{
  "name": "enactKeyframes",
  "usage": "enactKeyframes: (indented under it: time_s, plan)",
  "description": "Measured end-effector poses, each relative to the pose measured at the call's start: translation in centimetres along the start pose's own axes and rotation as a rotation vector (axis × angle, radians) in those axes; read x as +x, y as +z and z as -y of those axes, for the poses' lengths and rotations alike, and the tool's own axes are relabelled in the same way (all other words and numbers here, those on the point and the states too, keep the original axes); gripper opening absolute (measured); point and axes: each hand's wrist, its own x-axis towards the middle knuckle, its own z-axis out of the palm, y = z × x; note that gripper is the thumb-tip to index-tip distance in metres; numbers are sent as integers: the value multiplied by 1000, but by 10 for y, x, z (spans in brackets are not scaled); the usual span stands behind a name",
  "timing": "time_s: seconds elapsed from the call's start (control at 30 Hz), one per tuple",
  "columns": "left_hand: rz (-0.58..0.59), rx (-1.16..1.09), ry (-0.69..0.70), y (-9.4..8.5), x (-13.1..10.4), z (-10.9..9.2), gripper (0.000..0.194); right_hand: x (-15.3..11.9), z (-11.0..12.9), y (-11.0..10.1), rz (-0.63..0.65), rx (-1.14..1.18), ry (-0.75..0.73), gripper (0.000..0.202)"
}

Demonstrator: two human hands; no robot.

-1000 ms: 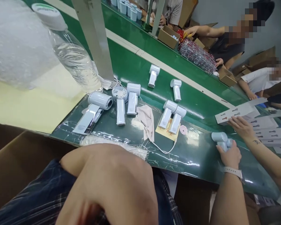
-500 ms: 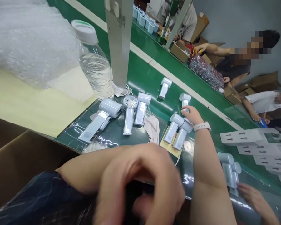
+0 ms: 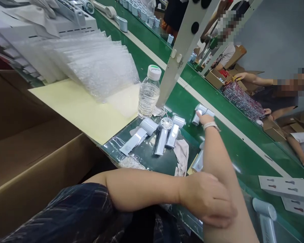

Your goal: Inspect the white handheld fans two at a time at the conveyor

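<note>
My right hand (image 3: 205, 118), with a white band at the wrist, reaches over the green belt. Its fingers are closed around a light-blue handheld fan (image 3: 198, 115), and a second fan (image 3: 209, 112) lies against it, partly covered. My left hand (image 3: 209, 199) rests across my right forearm, fingers curled together, with no object showing in it. On the dark mat in front of me lie several handheld fans, among them one with its grille facing up (image 3: 166, 124) and a larger one (image 3: 139, 135). Another fan (image 3: 197, 163) is partly hidden behind my right arm.
A water bottle (image 3: 148, 92) stands beside a metal post (image 3: 176, 54). Bubble-wrap bags (image 3: 103, 64) lie on yellow sheets (image 3: 83, 111) at left, above an open cardboard box (image 3: 38, 168). A cloth (image 3: 181, 155) lies on the mat. White trays (image 3: 286, 185) are at right; co-workers sit across the belt.
The view has swung left. My right hand has moved farther along the belt, where two fans are now side by side at it. My left hand has come down onto my right forearm.
</note>
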Motion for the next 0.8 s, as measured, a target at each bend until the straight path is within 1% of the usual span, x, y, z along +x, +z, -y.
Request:
enactKeyframes:
  time_s: [0.03, 0.1, 0.13, 0.17, 0.2, 0.23, 0.3, 0.37, 0.4, 0.43, 0.47, 0.5, 0.53, 0.57, 0.63, 0.67, 0.73, 0.8]
  plan:
    - [17, -10, 33, 1, -1, 3, 32, -1, 9, 3, 5, 15, 45, 53]
    - [57, -25, 12, -1, -2, 5, 31, -5, 16, 5, 21, 55, 107, 62]
    - [72, -34, -32, -3, -2, 4, 29, -8, 15, 2, 34, 79, 111, 60]
    - [63, -49, -88, -5, -2, 1, 27, -13, 10, -4, 51, 104, 102, 54]
    - [34, -74, -163, -8, -1, -3, 24, -20, 2, -12, 69, 133, 81, 46]
    - [-24, -120, -258, -11, -1, -7, 22, -29, -9, -21, 82, 163, 54, 39]
    - [-219, -310, -506, -14, 1, -13, 25, -54, -33, -41, 87, 222, 9, 32]
    - [-493, -594, -769, -17, 4, -12, 35, -90, -56, -56, 51, 268, -38, 35]
    - [-631, -732, -872, -17, 6, -9, 39, -111, -66, -59, 14, 284, -75, 37]
    - [-758, -845, -937, -18, 7, -5, 44, -132, -73, -60, -40, 296, -137, 39]
    - [-851, -924, -966, -18, 9, -1, 47, -154, -79, -58, -102, 301, -199, 43]
    - [-907, -979, -970, -18, 10, 4, 50, -175, -84, -55, -159, 306, -244, 48]
    - [-935, -1021, -971, -17, 11, 7, 53, -194, -87, -49, -197, 314, -278, 54]
    - [-940, -1057, -979, -16, 10, 9, 56, -212, -89, -44, -211, 331, -297, 61]
    - [-900, -1121, -1018, -14, 8, 10, 62, -243, -93, -32, -178, 392, -322, 71]
    - [-854, -1155, -1044, -12, 6, 8, 63, -255, -97, -27, -161, 439, -334, 74]
    - [-725, -1227, -1087, -11, 1, 5, 60, -275, -108, -19, -155, 596, -347, 72]
    - [-592, -1294, -1132, -11, -3, 3, 58, -290, -123, -7, -195, 869, -318, 66]
